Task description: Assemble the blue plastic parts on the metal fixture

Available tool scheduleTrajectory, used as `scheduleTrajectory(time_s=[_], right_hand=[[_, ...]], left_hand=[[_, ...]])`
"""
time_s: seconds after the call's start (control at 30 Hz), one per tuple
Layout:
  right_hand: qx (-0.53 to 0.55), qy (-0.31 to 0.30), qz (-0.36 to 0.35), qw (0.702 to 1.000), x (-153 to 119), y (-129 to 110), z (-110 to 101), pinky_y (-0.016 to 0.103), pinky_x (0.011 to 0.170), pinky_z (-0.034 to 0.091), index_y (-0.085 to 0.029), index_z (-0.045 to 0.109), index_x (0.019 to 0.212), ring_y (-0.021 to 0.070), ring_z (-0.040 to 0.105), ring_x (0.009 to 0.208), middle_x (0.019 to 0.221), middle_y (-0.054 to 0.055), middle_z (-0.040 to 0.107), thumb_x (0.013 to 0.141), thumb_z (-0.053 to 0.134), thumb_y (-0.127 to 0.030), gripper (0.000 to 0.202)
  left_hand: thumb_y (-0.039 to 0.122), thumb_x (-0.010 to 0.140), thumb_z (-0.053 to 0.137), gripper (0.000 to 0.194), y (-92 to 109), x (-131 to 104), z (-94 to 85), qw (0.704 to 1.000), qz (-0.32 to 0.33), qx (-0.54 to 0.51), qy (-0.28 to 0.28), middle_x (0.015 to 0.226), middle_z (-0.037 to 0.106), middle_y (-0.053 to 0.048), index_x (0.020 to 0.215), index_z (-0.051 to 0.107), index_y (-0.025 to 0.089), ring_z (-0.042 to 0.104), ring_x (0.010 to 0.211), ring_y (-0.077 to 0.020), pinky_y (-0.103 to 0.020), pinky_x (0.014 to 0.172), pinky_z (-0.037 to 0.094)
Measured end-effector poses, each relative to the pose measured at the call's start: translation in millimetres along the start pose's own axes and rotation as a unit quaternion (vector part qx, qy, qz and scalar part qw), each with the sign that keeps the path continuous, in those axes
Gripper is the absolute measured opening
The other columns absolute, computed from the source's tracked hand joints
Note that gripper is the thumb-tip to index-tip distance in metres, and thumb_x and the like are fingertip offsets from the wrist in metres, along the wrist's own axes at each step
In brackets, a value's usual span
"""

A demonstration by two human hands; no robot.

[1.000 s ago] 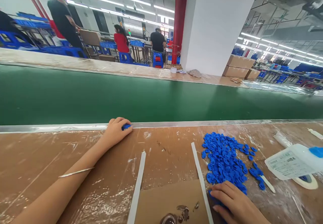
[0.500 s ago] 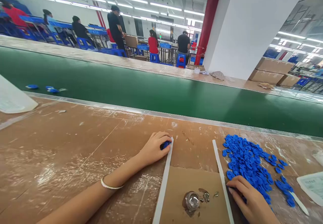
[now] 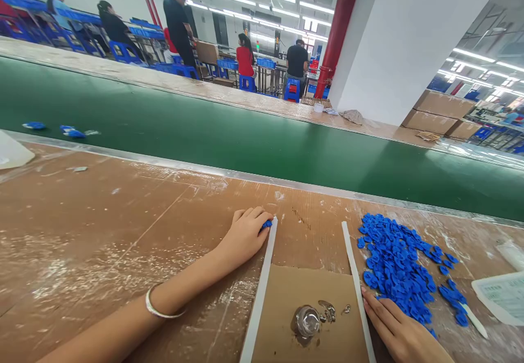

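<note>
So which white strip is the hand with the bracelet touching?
The left white strip. The left hand rests against its top end, pinching a small blue piece. The right white strip lies beside the blue pile.

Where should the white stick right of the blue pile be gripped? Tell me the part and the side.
Grip the white stick at its near, lower-right end, coming from above and the right. It lies flat on the bench, angled, and its far end touches the loose caps of the blue pile, so only the near end has clear room on both sides. The right hand is nearest.
</note>
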State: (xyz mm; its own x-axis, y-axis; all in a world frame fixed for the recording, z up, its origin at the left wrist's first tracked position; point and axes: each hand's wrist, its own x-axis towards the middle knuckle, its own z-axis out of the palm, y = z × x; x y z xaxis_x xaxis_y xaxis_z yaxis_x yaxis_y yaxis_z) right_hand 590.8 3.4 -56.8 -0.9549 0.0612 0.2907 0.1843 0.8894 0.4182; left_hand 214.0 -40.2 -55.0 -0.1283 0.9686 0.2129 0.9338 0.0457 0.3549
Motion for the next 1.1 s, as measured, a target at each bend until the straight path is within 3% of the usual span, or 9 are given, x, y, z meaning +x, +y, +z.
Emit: scheduleTrajectory(time_s=[0.13, 0.23, 0.37, 0.43, 0.5, 0.67, 0.9, 1.0, 1.1], right_hand=[[0.026, -0.013, 0.017, 0.999, -2, 1, -3, 0.031, 0.067, 0.059, -0.006, 0.064, 0.100, 0.0248, 0.067, 0.084, 0.107, 0.015, 0.067, 0.071, 0.032, 0.008, 0.045], [0.034, -0.013, -0.004, 0.999, 2, 10, -16, 0.033, 0.062, 0.059, -0.008, 0.064, 0.101, 0.0244, 0.067, 0.078, 0.104, 0.014, 0.068, 0.087, 0.023, 0.004, 0.045], [0.118, 0.010, 0.027, 0.993, 23, 8, -33, 0.029, 0.067, 0.058, -0.012, 0.055, 0.123, 0.0207, 0.067, 0.086, 0.112, 0.009, 0.067, 0.104, 0.023, -0.011, 0.037], [0.199, 0.064, 0.068, 0.975, 40, -4, -34, 0.026, 0.075, 0.056, -0.012, 0.045, 0.135, 0.0182, 0.066, 0.090, 0.113, 0.009, 0.066, 0.106, 0.033, -0.016, 0.031], [0.254, 0.101, 0.084, 0.958, 58, -19, -32, 0.025, 0.078, 0.055, -0.013, 0.039, 0.140, 0.0175, 0.065, 0.091, 0.110, 0.009, 0.067, 0.107, 0.036, -0.018, 0.033], [0.280, 0.120, 0.078, 0.949, 88, -37, -24, 0.025, 0.072, 0.054, -0.010, 0.046, 0.129, 0.0179, 0.064, 0.082, 0.096, 0.009, 0.068, 0.108, 0.033, -0.019, 0.026], [0.314, 0.110, 0.085, 0.939, 82, -39, -13, 0.026, 0.074, 0.055, -0.012, 0.047, 0.130, 0.0189, 0.064, 0.084, 0.099, 0.010, 0.067, 0.108, 0.034, -0.021, 0.027], [0.405, 0.097, 0.141, 0.898, 74, -41, -12, 0.026, 0.084, 0.055, -0.019, 0.042, 0.137, 0.0193, 0.064, 0.099, 0.111, 0.010, 0.065, 0.107, 0.039, -0.028, 0.031], [0.555, 0.112, 0.238, 0.789, 69, -44, -13, 0.027, 0.095, 0.051, -0.028, 0.040, 0.139, 0.0187, 0.059, 0.113, 0.122, 0.008, 0.062, 0.105, 0.050, -0.034, 0.036]], left_hand=[[0.020, 0.087, 0.040, 0.024, 2, 0, -2.8, 0.997, 0.019, -0.067, 0.039, 0.103, 0.065, -0.007, 0.098, 0.061, 0.018, 0.058, 0.098, -0.0262, -0.045, 0.090, 0.033], [0.030, 0.085, 0.045, 0.023, 14, -4, -10.3, 0.976, -0.008, -0.215, 0.042, 0.102, 0.066, -0.005, 0.097, 0.061, 0.020, 0.059, 0.093, -0.0250, -0.045, 0.090, 0.037], [0.039, 0.078, 0.063, 0.034, 35, -13, -12.5, 0.849, -0.081, -0.522, -0.030, 0.102, 0.065, -0.007, 0.104, 0.057, 0.019, 0.061, 0.095, -0.0237, -0.039, 0.087, 0.046], [0.038, 0.073, 0.071, 0.041, 42, -17, -8.9, 0.787, -0.095, -0.606, -0.062, 0.101, 0.064, -0.008, 0.105, 0.055, 0.017, 0.061, 0.097, -0.0240, -0.038, 0.087, 0.047], [0.036, 0.070, 0.075, 0.044, 47, -20, -5.1, 0.758, -0.100, -0.640, -0.076, 0.100, 0.063, -0.008, 0.104, 0.055, 0.017, 0.061, 0.096, -0.0238, -0.038, 0.085, 0.048], [0.036, 0.069, 0.076, 0.042, 49, -22, -4.1, 0.749, -0.098, -0.651, -0.076, 0.097, 0.062, -0.007, 0.100, 0.057, 0.016, 0.061, 0.090, -0.0216, -0.037, 0.084, 0.047], [0.034, 0.069, 0.074, 0.038, 50, -21, -4.3, 0.734, -0.094, -0.668, -0.083, 0.093, 0.063, -0.006, 0.097, 0.057, 0.015, 0.062, 0.087, -0.0216, -0.036, 0.080, 0.048], [0.032, 0.068, 0.078, 0.040, 55, -25, -3.8, 0.708, -0.092, -0.693, -0.099, 0.091, 0.063, -0.006, 0.097, 0.057, 0.014, 0.062, 0.083, -0.0186, -0.032, 0.078, 0.048], [0.031, 0.068, 0.083, 0.045, 64, -33, -3.9, 0.654, -0.081, -0.740, -0.137, 0.092, 0.063, -0.005, 0.100, 0.056, 0.014, 0.062, 0.082, -0.0170, -0.029, 0.075, 0.048]])
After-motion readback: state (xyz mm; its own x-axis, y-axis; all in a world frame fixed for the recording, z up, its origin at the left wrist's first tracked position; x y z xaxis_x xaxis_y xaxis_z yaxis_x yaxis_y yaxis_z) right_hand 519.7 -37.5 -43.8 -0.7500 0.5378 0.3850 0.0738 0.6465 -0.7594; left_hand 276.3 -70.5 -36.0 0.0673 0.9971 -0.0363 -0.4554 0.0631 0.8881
